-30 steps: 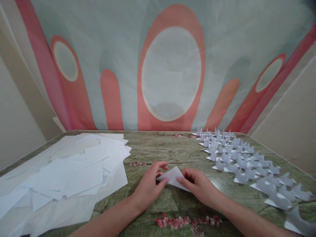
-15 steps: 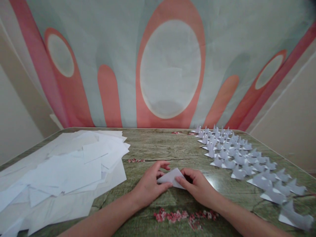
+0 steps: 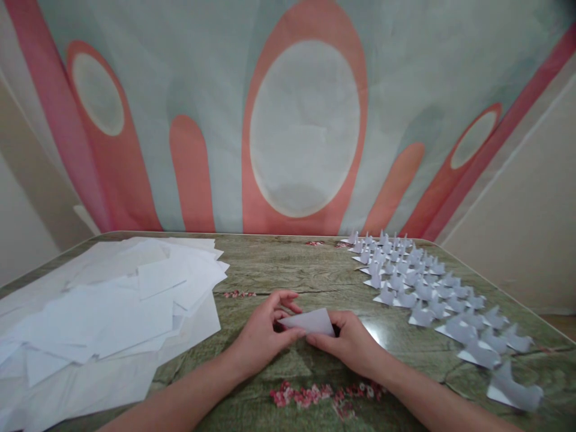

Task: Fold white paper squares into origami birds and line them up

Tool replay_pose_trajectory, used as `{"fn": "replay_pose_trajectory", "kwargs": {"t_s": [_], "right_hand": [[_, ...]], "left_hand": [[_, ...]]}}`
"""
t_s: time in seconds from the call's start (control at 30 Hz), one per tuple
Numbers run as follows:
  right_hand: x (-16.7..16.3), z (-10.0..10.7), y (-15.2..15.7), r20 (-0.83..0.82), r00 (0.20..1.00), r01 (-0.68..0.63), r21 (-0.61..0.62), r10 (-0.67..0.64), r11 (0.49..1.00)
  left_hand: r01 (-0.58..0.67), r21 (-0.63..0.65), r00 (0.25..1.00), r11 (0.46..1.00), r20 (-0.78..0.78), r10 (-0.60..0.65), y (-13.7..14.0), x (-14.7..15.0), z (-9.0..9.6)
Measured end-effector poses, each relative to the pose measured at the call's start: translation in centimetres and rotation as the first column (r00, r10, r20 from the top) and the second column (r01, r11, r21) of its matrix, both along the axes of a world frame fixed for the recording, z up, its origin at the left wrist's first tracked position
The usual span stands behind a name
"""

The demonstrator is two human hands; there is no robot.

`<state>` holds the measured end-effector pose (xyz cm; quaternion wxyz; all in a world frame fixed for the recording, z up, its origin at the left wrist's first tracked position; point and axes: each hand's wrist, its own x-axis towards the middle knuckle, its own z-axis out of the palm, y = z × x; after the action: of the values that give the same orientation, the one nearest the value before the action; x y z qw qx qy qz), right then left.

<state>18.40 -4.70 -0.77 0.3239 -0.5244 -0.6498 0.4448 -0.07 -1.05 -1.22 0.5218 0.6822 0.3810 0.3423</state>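
A small folded piece of white paper (image 3: 315, 322) is held just above the table, between both hands. My left hand (image 3: 269, 324) grips its pointed left end, thumb along the lower edge and the other fingers behind. With thumb in front and fingers behind, my right hand (image 3: 348, 335) pinches the right end. The fingers behind the paper are partly hidden. Off to the right stand several white origami birds (image 3: 477, 348) in rows.
Loose white paper sheets (image 3: 121, 324) lie in an overlapping pile across the left side. The wood-patterned table (image 3: 270, 258) carries printed pink flowers and meets a patterned backdrop (image 3: 306, 132) at its far edge. One larger origami bird (image 3: 515, 387) sits at the near right.
The folded paper has turned slightly, its top edge now less steep. My right thumb has slid from its face down to the lower edge. The whole view has shifted a little.
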Motion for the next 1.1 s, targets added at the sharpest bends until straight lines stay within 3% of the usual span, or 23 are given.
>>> {"fn": "replay_pose_trajectory", "kwargs": {"t_s": [0.27, 0.67, 1.1], "right_hand": [[0.0, 0.0, 0.1, 0.033, 0.999, -0.004, 0.016, 0.004, 1.0], [2.2, -0.3, 1.0, 0.123, 0.992, 0.012, 0.06, -0.019, 0.998], [2.4, -0.2, 1.0, 0.139, 0.99, 0.015, 0.078, -0.026, 0.997]], "left_hand": [[-0.024, -0.012, 1.0, 1.0, -0.016, 0.024, 0.3, -0.1, 0.1], [-0.104, -0.096, 0.991, 0.99, 0.077, 0.112, 1.1, -0.2, 0.1], [-0.156, -0.202, 0.963, 0.967, 0.185, 0.194, 1.7, -0.5, -0.2]]}}
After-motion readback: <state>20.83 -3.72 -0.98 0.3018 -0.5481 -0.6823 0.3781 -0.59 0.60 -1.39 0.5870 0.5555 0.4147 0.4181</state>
